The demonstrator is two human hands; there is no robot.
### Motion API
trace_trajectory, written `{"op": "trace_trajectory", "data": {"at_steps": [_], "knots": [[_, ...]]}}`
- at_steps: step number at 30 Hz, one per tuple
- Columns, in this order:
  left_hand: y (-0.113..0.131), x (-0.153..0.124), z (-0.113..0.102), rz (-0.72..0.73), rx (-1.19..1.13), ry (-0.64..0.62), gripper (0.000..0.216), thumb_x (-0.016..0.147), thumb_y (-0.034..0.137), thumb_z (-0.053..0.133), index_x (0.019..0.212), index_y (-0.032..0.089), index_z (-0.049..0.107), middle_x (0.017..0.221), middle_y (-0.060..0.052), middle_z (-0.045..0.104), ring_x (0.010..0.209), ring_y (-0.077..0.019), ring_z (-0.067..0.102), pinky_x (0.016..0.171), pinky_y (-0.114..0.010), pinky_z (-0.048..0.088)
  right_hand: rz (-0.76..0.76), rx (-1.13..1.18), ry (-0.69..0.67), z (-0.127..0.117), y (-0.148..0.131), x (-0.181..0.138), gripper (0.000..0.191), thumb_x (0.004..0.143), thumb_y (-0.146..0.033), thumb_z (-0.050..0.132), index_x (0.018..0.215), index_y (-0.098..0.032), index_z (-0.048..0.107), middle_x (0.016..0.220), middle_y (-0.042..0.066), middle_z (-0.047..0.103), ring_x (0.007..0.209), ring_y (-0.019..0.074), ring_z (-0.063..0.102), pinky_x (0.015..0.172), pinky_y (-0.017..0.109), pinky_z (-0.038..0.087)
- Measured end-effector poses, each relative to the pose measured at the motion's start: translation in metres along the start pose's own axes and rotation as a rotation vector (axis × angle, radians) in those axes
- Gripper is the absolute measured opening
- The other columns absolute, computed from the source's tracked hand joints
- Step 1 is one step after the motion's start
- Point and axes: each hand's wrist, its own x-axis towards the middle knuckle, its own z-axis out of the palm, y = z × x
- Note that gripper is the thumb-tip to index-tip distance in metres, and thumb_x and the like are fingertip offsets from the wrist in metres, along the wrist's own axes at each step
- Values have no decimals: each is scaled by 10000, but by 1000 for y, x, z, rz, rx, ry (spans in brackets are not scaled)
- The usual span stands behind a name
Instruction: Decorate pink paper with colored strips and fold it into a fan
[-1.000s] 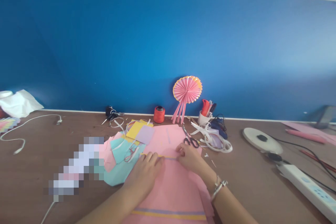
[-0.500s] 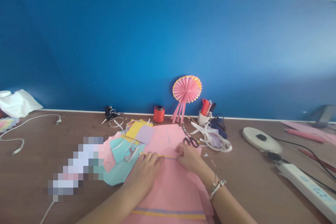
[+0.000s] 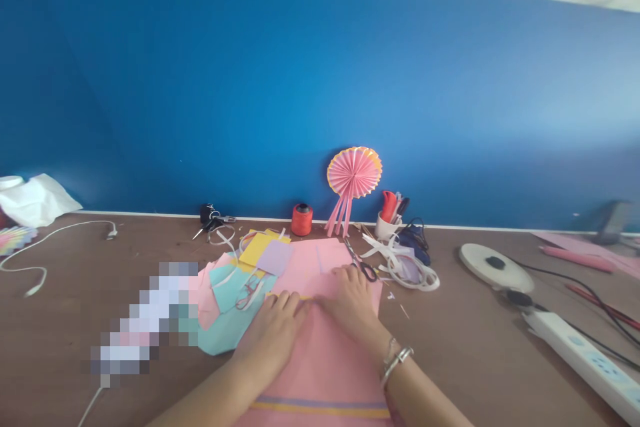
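A large pink paper sheet (image 3: 320, 373) with a purple and yellow stripe near its front edge lies on the brown table (image 3: 475, 347). My left hand (image 3: 275, 330) rests flat on it, fingers together and stretched out, pressing a fold. Beside it, my right hand (image 3: 350, 300) presses the same fold line with fingers spread on the pink paper; a metal bracelet circles that wrist. Black-handled scissors (image 3: 363, 265) lie just beyond my right hand's fingertips.
Teal, yellow and lilac paper pieces (image 3: 250, 267) lie left of the sheet. At the blue wall stand a pink paper fan (image 3: 354, 173), an orange thread spool (image 3: 302, 219) and a white cup of pens (image 3: 387, 221). White strips (image 3: 410, 267), a round white lamp base (image 3: 493, 267) and a power strip (image 3: 585, 363) lie right.
My right hand has slid left along the fold toward my left hand and now covers the fold line. The left hand stays in place.
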Motion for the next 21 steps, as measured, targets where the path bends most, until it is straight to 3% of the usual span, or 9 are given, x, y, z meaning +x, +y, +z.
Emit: {"op": "trace_trajectory", "data": {"at_steps": [5, 9, 12, 16, 21], "knots": [[-1, -1, 2, 8, 19, 10, 530, 797, 54, 402, 1290, 248, 386, 1031, -71, 510, 925, -235, 448, 774, -371, 337, 67, -112, -41, -4, 14, 3, 757, 650, -536, 624, 1291, -191, 414, 1435, 148, 253, 1336, 335, 134, 1004, 485, 195], [-2, 0, 1, 0, 15, -8, 485, 814, 56, 385, 1265, 234, 416, 1050, -79, 516, 940, -234, 458, 793, -380, 339, 139, -123, -116, -18, 34, 12, 833, 579, -489, 683, 1308, -200, 403, 1438, 133, 250, 1346, 344, 106, 1009, 497, 204], [-2, 1, -5, -12, 0, -29, 450, 824, 57, 387, 1241, 217, 441, 1036, -85, 525, 944, -234, 468, 803, -384, 345, 154, -76, -112, -23, 38, 16, 655, 621, -395, 659, 1236, -251, 487, 1411, 91, 322, 1324, 320, 198, 990, 467, 245], [-3, 0, -19, -79, -22, -64, 359, 851, 71, 361, 1143, 208, 518, 988, -81, 543, 926, -236, 487, 803, -394, 360, 116, 21, -50, -26, 23, 20, 267, 768, -292, 497, 991, -264, 642, 1182, 56, 571, 1137, 244, 459, 878, 363, 333], [-3, -2, -23, -153, -14, -25, 344, 834, 56, 354, 1077, 202, 549, 959, -77, 535, 903, -234, 483, 780, -387, 379, 103, -66, -79, -27, -10, 38, 237, 787, -251, 464, 817, -218, 696, 963, 84, 670, 982, 236, 557, 786, 312, 361]]}}
